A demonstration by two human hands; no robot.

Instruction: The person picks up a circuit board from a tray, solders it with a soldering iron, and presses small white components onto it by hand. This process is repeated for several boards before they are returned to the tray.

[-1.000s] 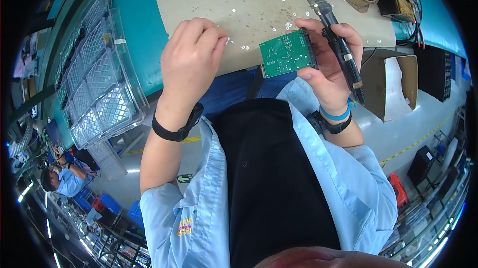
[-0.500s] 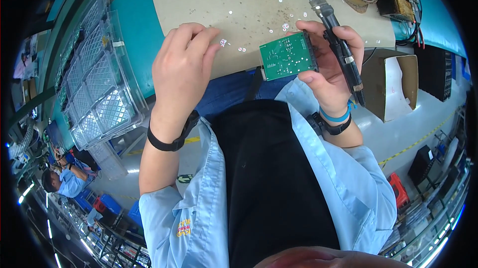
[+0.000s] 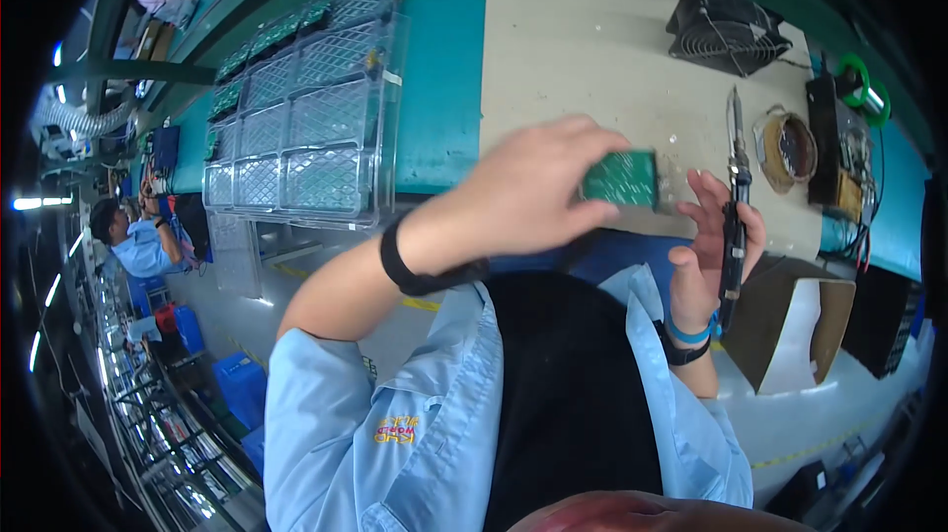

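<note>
A small green circuit board point(image 3: 624, 179), blurred by motion, is gripped at its left side by my left hand point(image 3: 533, 181), between thumb and fingers. To the right of it, my right hand point(image 3: 706, 236) keeps a black soldering iron point(image 3: 735, 236) in the crook between thumb and forefinger, its metal tip pointing away from me. The other right fingers are spread and no longer touch the board. Beneath both hands lies a beige work sheet point(image 3: 553, 48) with small pale bits on it.
Clear plastic compartment trays point(image 3: 306, 137) holding green boards stand at the left on the teal bench point(image 3: 434, 68). A black fan point(image 3: 726, 33), a round brown pot point(image 3: 787, 149) and a solder reel point(image 3: 864, 87) are at the far right. A cardboard box point(image 3: 785, 325) stands below the bench's right edge.
The board has passed from my right hand into my left, which has reached rightward. My right hand still has the soldering iron. The view has shifted left, showing more of the trays.
</note>
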